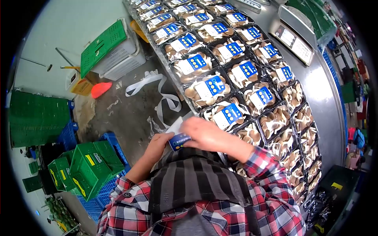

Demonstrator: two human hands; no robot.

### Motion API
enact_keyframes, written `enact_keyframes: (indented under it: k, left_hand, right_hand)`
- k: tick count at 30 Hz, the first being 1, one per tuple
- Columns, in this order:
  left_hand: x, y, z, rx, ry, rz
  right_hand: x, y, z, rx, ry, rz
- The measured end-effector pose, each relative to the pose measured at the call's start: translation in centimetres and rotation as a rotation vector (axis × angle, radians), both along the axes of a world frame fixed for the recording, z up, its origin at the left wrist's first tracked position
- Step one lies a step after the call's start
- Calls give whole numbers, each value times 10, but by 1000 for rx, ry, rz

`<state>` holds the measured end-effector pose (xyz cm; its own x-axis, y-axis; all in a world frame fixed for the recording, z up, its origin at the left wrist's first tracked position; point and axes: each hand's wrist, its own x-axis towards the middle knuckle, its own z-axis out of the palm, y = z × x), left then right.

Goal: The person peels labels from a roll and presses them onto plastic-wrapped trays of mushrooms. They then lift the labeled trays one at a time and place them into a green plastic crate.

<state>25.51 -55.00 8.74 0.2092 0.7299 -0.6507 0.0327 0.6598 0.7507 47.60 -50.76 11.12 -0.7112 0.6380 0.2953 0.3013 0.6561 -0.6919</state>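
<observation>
My left hand (157,144) is closed on a strip of blue and white labels (179,141) in front of my apron. Bent over the same labels from the right, my right hand (199,133) has its fingers at their edge. A long white backing strip (168,96) trails from the labels down to the floor. Rows of black trays of mushrooms under film cover the metal table; a far one (214,86) bears a blue and white label, while a nearer tray (275,120) has none.
A scale (293,41) stands on the metal table (323,94) at the right. Left are a grey crate (122,63) with a green lid, a red-orange bag (101,90), green crates (90,165) and blue pallets (100,198). A dark bin (338,185) is at lower right.
</observation>
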Motion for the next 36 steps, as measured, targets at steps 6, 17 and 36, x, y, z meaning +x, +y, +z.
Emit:
enact_keyframes:
  k: [6, 17, 36]
  left_hand:
    - [3, 7, 16, 352, 194, -174]
    - [8, 24, -17, 911, 571, -489]
    - [9, -25, -13, -269, 11, -530]
  right_hand:
    - [-17, 0, 7, 221, -106, 45]
    - [-7, -21, -13, 354, 34, -174]
    - [427, 36, -36, -612, 75, -1292]
